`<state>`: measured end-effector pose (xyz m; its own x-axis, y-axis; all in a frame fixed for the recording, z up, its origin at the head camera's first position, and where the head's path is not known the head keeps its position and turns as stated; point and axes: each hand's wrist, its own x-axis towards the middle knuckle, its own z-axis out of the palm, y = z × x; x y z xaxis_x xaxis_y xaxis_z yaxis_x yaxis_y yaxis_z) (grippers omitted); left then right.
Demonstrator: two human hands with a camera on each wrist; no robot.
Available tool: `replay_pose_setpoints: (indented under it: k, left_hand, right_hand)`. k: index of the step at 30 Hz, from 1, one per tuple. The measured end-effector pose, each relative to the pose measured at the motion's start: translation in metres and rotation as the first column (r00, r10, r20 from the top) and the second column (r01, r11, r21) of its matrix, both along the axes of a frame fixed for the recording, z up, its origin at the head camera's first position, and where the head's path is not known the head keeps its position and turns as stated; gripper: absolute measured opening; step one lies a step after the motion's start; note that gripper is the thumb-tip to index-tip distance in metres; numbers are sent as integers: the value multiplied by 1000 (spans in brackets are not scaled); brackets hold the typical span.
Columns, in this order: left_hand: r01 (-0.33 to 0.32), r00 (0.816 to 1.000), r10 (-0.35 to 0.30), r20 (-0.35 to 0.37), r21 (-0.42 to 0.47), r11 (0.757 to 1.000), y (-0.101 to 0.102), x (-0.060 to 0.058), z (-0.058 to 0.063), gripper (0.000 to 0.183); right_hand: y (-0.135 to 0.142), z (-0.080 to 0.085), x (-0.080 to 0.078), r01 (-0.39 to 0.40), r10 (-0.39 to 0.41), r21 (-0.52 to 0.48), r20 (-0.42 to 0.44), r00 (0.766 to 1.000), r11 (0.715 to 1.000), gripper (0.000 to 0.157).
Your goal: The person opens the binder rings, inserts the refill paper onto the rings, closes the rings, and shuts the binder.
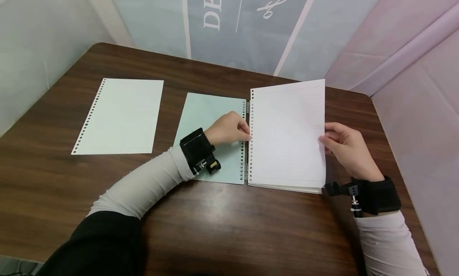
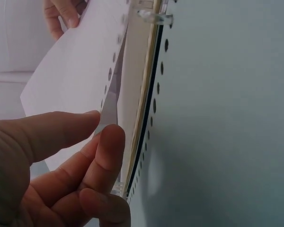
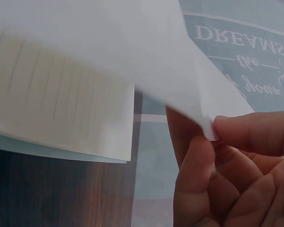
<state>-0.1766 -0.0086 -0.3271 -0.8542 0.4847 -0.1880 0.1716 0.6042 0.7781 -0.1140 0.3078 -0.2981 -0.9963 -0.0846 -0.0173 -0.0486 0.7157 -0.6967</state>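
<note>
Black cloth sleeve [image 1: 104, 244] — right fingers [image 3: 194, 170] pinch punched paper [image 1: 287, 132] — left fingers [image 2: 109, 151] curled, hold unclear.

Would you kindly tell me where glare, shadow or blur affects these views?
Head view: glare on the table, soft shadow on the cover below the left hand; left wrist view: dim and hazy, the cover darker toward the bottom; right wrist view: the held sheet looks blurred along its lower edge, while the lettering is legible.
</note>
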Motion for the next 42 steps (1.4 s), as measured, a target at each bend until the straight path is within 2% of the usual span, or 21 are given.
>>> replay_pose_setpoints:
  k: [4, 8, 17, 33, 42]
  left_hand:
    - [8, 1000, -8, 8, -50, 999, 4, -2, 4, 10]
    - [18, 1000, -17, 21, -79, 997, 9, -3, 2, 11]
    - [5, 1000, -4, 14, -79, 997, 9, -3, -4, 10]
    - [8, 1000, -8, 0, -115, 993, 8, 2, -1, 10]
    - [9, 1000, -12, -18, -152, 988, 9, 1, 0, 11]
  right_hand:
    - [2, -1, -1, -2, 2, 0, 13, 1000, 1000, 37]
    - [3, -5, -3, -2, 3, -6, 22, 1000, 1000, 38]
    - [0, -7, -5, 6, -6, -22, 22, 1000, 1000, 38]
    - [1, -13, -6, 9, -9, -11, 39, 999, 1000, 38]
    - [0, -15, -6, 17, -17, 8, 57, 998, 1000, 39]
